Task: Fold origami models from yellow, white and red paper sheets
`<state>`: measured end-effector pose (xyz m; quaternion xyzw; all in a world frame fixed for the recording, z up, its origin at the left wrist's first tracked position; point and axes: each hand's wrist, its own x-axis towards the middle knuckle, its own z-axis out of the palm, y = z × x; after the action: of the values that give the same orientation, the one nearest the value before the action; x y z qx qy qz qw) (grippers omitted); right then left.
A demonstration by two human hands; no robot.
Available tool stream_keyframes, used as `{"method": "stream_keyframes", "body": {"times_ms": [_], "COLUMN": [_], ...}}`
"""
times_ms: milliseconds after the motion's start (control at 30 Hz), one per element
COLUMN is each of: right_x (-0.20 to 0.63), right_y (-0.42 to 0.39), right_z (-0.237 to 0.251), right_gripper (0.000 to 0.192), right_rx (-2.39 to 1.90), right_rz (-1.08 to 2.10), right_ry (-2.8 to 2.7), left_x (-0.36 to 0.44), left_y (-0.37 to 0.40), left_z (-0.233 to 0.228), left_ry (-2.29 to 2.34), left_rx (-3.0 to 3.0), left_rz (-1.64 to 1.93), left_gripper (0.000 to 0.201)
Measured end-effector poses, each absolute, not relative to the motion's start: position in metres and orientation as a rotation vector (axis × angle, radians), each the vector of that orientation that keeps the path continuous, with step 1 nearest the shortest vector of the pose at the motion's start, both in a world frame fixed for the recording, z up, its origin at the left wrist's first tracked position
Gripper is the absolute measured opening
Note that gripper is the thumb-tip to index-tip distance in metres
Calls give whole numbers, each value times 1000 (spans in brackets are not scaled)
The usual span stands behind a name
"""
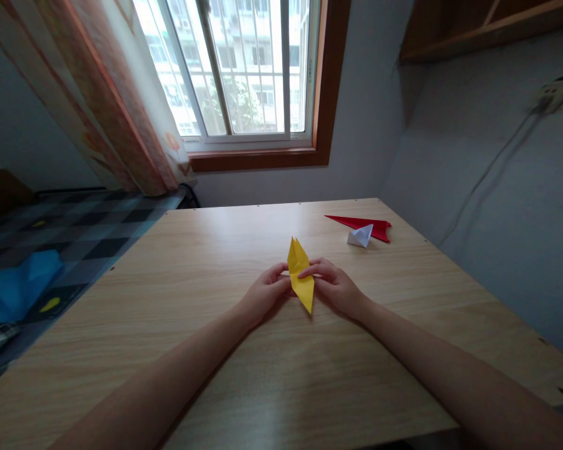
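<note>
While both hands pinch yellow folded paper (301,275) at its middle, fold step looks underway. Left hand (264,294) grip tight on left side, right hand (334,286) grip tight on right side. Paper sits mid worktop (216,250), pointy ends up and down. Next move likely needs neat press along crease. Red paper (362,224) and white paper (360,236) well apart, far right. Lots of bare room around; edges far.

There are three folded papers on the wooden table (216,375): one yellow (301,275), one red (363,224), one white (360,236). Two hands, left (263,292) and right (335,287), are present.
</note>
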<state>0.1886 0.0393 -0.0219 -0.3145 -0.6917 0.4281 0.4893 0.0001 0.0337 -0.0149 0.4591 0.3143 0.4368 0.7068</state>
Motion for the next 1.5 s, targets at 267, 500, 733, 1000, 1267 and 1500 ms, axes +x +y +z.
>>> {"method": "stream_keyframes", "body": {"times_ms": [267,500,733,1000,1267,1500], "right_x": [188,188,188,190,179,184], "right_y": [39,38,36,37,40,42], "right_z": [-24,-22,-18,-20,-28,-22], "right_gripper": [20,22,32,28,32,33], "right_rx": [-759,-740,-736,-762,-883,-914], "right_rz": [1013,961,885,1005,1253,1236], "right_ry": [-1689,-1749,-1822,-1742,-1403,-1668], "left_x": [-2,2,1,3,5,4], "left_y": [36,34,35,32,28,24], "left_z": [-6,-9,-11,-13,-11,-11], "left_ry": [780,781,750,747,872,910], "left_rx": [938,969,973,1048,1347,1461], "left_rz": [911,984,995,1034,1037,1061], "left_gripper": [28,32,34,36,32,26]}}
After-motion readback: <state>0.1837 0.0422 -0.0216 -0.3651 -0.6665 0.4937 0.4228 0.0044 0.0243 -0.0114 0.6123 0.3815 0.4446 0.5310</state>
